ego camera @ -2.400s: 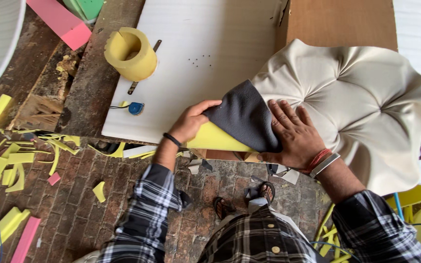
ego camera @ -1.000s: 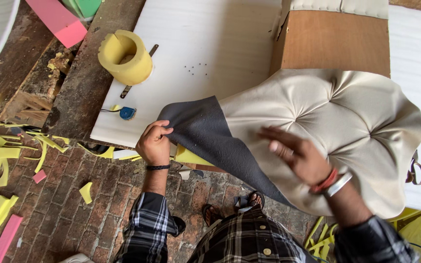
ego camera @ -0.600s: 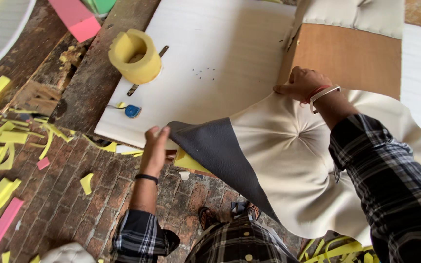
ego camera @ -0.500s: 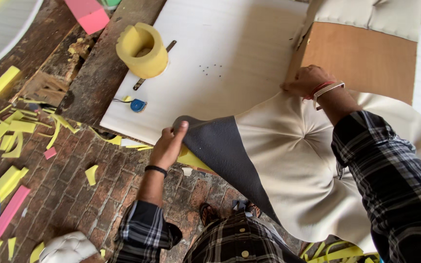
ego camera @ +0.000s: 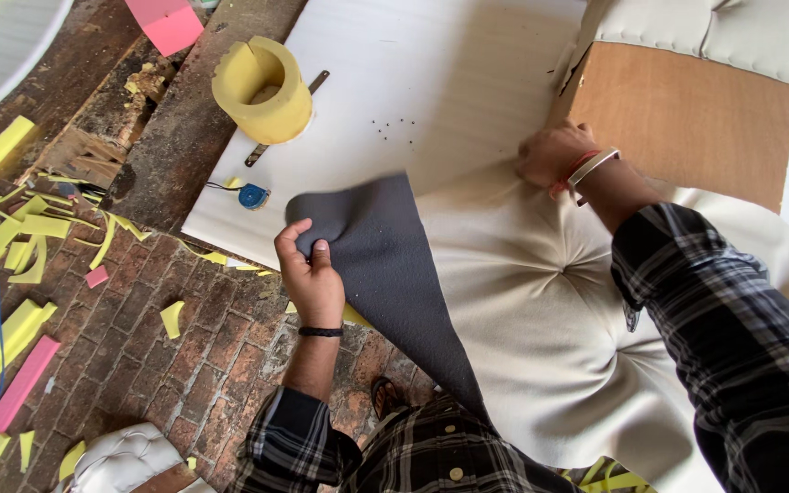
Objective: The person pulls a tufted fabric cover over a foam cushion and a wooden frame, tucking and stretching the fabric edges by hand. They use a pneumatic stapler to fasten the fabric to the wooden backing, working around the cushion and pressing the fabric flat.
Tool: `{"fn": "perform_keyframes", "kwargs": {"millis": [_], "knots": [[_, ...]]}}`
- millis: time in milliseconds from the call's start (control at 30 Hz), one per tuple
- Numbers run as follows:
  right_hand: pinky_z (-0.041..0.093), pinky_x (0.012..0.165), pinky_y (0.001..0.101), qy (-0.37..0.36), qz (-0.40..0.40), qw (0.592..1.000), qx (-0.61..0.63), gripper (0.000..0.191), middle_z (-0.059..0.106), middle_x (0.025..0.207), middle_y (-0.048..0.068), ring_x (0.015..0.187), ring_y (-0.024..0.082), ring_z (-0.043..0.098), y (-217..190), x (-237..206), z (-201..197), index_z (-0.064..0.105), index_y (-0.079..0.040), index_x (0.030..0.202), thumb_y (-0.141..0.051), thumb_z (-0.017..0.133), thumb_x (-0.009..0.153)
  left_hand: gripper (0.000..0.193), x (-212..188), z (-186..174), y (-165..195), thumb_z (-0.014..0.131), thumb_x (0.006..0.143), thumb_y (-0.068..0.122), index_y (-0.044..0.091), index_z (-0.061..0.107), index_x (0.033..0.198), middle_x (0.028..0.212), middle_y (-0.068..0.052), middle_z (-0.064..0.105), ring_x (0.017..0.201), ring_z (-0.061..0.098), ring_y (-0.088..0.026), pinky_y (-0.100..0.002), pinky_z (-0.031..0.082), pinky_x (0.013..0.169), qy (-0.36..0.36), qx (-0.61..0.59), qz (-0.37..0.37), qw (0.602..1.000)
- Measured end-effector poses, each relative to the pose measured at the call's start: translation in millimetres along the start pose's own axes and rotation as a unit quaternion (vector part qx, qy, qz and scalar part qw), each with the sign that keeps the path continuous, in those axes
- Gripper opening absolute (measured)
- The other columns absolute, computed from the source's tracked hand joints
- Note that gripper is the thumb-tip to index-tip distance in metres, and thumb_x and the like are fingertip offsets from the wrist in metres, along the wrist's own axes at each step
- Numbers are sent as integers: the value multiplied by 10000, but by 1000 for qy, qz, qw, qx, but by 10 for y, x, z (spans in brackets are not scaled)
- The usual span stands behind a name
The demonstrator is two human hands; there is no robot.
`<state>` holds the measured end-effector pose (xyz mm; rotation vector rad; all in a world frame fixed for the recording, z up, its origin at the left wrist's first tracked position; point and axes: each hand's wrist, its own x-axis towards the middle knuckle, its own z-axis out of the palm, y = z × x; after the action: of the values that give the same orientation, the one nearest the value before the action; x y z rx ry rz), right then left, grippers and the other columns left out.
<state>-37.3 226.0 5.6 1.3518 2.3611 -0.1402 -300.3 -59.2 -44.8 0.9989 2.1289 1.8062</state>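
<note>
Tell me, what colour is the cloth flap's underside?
Dark grey underside, clearest in the head view.

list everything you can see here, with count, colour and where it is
tufted cream upholstery cover: 1, cream with dark grey backing, centre right, its corner folded back
white foam sheet: 1, white, top centre under the cover
plywood panel: 1, brown, top right, cream padding along its top edge
yellow foam cylinder: 1, yellow, top left of the sheet
small blue tape measure: 1, blue, at the sheet's left edge
pink foam strips: 2 plain, pink, top left and bottom left
yellow foam scraps: many, yellow, on the brick floor at left
left hand: 1, grips the folded grey corner
right hand: 1, presses the cover beside the panel
</note>
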Motion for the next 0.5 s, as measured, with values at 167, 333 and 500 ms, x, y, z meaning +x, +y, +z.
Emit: {"fn": "perform_keyframes", "kwargs": {"millis": [167,333,500], "knots": [[562,868,461,282,-48,926,247,268,750,1050,144,984,363,703,201,-26,131,737,-166,1118,-380,604,1028,306,-61,51,-73,593,986,-16,97,547,1267,1260,-117,667,1154,664,-277,-389,508,987,18,40,21,999],[559,825,481,211,27,958,193,262,759,1024,116,950,356,707,140,-85,119,750,-248,1141,-412,590,1015,293,-27,72,-216,602,965,-47,90,579,1223,1217,-101,672,1103,667,-237,-359,524,962,27,7,-28,999],[547,825,480,143,64,979,128,337,743,1056,115,1008,346,685,-9,-100,11,757,-272,1118,-542,626,964,295,100,96,-391,613,940,-73,74,627,1195,1164,-56,668,1021,635,-159,-296,539,893,44,-100,-104,989]]}}
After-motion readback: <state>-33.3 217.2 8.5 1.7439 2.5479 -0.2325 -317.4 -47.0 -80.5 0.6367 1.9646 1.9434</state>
